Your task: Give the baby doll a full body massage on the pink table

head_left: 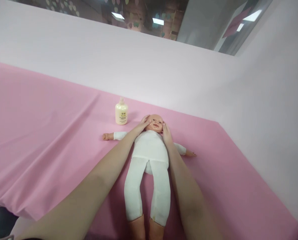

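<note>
A baby doll lies on its back in white cloth, its arms spread and its legs toward me. My left hand rests against one side of the doll's head, fingers stretched along it and the thumb near the cheek. On the opposite side, my right hand touches the head near the cheek, with its fingers extended upward. Both palms are mostly turned out of sight. Between my hands the doll's face points up. Neither hand is wrapped around anything.
A cream-coloured pump bottle stands upright beyond the doll's outstretched arm on the left. Pink cloth covers the table, with folds at the left. A pale wall with a window rises behind, and another wall borders the right.
</note>
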`<state>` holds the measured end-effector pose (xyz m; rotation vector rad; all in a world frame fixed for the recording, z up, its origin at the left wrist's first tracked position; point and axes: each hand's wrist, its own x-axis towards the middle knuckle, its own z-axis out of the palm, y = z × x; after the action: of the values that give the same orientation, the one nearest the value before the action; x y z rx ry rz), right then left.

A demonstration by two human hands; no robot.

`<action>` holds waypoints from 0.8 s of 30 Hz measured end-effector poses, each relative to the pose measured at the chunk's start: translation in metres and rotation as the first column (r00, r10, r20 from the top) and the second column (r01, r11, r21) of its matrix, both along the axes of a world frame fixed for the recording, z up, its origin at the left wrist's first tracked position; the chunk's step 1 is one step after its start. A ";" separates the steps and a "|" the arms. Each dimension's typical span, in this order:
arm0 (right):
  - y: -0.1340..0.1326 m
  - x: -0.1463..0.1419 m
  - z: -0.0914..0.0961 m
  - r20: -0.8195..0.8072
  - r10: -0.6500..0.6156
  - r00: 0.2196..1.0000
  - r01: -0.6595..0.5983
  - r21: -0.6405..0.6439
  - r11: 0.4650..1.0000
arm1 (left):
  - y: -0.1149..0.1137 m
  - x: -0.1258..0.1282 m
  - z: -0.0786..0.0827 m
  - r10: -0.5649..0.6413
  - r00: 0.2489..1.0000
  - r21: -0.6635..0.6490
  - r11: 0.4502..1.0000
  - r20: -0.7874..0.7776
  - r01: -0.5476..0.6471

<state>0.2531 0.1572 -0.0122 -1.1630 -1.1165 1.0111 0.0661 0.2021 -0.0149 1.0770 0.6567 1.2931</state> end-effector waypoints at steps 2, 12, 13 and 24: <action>0.001 0.000 0.000 0.009 -0.017 1.000 0.017 -0.018 1.000 | -0.001 0.005 0.000 0.064 0.998 0.003 0.998 -0.014 -0.064; 0.000 0.001 -0.011 0.086 -0.034 0.996 0.028 0.078 0.997 | -0.009 0.011 -0.004 0.259 0.956 0.158 0.959 -0.137 -0.237; -0.001 0.001 -0.012 0.097 -0.038 0.995 0.030 0.083 0.996 | -0.009 0.012 -0.004 0.261 0.954 0.159 0.958 -0.145 -0.238; -0.102 0.012 -0.020 0.334 0.099 0.937 -0.094 -0.031 0.995 | -0.009 0.007 0.001 0.192 0.974 0.062 0.981 -0.120 -0.185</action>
<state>0.2655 0.0553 -0.0326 -1.3360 -1.4491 0.9162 0.0729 0.1935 -0.0142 1.1658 0.8411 1.4190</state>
